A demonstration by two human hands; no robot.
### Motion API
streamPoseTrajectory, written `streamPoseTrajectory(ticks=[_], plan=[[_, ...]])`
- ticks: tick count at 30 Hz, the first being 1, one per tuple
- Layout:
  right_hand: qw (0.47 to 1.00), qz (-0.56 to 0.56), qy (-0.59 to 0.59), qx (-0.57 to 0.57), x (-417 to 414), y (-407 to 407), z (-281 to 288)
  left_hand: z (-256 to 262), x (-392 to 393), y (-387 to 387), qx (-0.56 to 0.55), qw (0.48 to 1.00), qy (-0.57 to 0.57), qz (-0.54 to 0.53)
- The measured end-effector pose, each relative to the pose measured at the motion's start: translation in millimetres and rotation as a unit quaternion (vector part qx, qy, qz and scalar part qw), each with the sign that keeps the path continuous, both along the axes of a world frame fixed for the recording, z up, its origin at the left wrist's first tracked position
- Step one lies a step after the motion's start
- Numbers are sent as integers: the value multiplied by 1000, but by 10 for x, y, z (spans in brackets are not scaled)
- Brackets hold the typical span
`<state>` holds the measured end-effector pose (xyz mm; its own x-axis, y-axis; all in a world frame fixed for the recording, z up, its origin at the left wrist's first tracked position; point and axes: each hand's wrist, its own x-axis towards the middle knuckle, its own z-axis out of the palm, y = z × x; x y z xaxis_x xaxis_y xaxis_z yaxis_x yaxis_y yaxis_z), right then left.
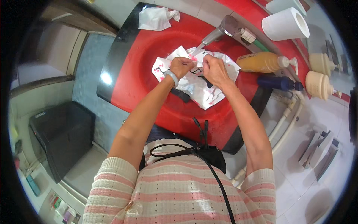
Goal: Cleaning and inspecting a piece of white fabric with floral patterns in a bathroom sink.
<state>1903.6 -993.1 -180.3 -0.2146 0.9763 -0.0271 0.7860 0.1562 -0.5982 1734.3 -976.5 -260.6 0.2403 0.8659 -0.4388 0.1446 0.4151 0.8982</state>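
A white waterproof-looking sheet (207,95) with pink blossoms and black branches lies crumpled in the red washbasin (145,67). My left hand (181,66), with a pale bangle (172,78) at the wrist, pinches a small whitish piece at the sheet's upper middle. My right hand (214,68) grips the same piece from the other side, a short way apart. Whether this piece belongs to the sheet, I cannot tell. Just beyond my fingers the metal faucet (214,35) points down at the sheet. A black strap-like piece (180,95) lies under my left wrist.
Crumpled white tissue or plastic (155,19) lies on the basin's far left corner. Along the right stand or lie a green tube (260,44), an amber pump bottle (258,62), a dark blue bottle (274,83), a cream pump bottle (317,85) and a white paper roll (282,25). Black cables (205,134) hang near my waist.
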Motion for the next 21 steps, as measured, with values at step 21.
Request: streamPoseTrajectory(ticks=[21], plan=[[974,-202,55,-86,-229,218,-181,-157,-292,210,-125,973,-179,73]])
